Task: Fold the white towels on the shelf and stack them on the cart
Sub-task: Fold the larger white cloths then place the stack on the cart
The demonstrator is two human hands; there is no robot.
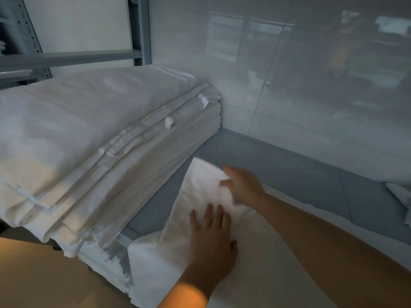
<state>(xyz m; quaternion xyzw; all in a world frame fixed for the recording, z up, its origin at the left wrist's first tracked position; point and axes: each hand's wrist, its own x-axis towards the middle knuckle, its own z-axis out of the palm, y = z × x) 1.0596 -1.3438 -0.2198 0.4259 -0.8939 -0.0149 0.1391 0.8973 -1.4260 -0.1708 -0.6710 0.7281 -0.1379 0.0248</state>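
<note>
A white towel point(200, 192) lies on the grey shelf point(289, 174), partly folded, its near part hanging over the front edge. My left hand point(212, 238) presses flat on the towel with straight fingers. My right hand point(242, 185) rests on the towel's far folded part, fingers relaxed and slightly blurred. The cart is not in view.
A tall stack of folded white linens point(100, 141) fills the shelf's left side, close to the towel. A glossy white tiled wall point(289, 74) stands behind. Another white cloth point(400, 196) lies at the right edge. Grey shelf uprights point(142, 30) rise at the back left.
</note>
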